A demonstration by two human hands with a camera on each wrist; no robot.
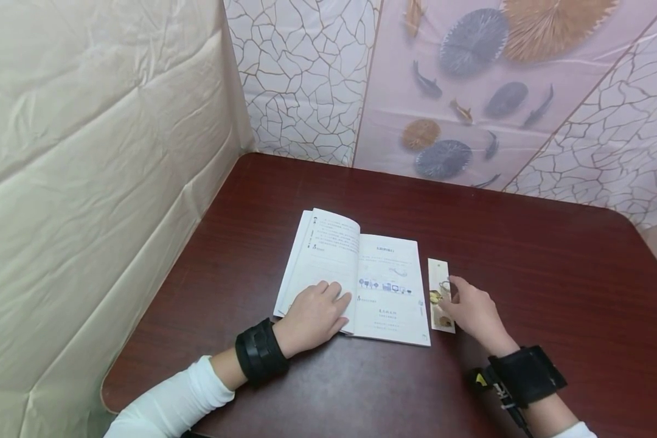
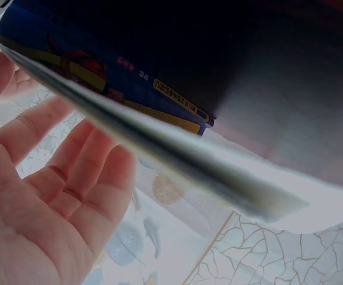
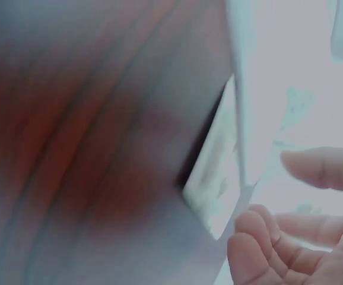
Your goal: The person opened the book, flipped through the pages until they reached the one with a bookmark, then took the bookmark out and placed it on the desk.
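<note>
An open book (image 1: 390, 304) with printed white pages lies on the table. My left hand (image 1: 311, 317) rests on the lower part of its left page, fingers relaxed. In the left wrist view the book's dark blue cover (image 2: 109, 74) shows, the left hand (image 2: 59, 190) at its edge. Just right of the book lies a pale bookmark (image 1: 438, 272) with a yellowish picture. Over its right edge is my right hand (image 1: 476, 311), fingertips right at the card. The right wrist view has thumb and fingers (image 3: 251, 255) apart beside the bookmark (image 3: 214, 184).
The dark red-brown table (image 1: 285, 377) has rounded corners. Cream cloth (image 1: 115, 182) hangs along its left side, and a patterned sheet (image 1: 306, 79) covers the wall behind. Black bands (image 1: 261, 351) sit on both wrists.
</note>
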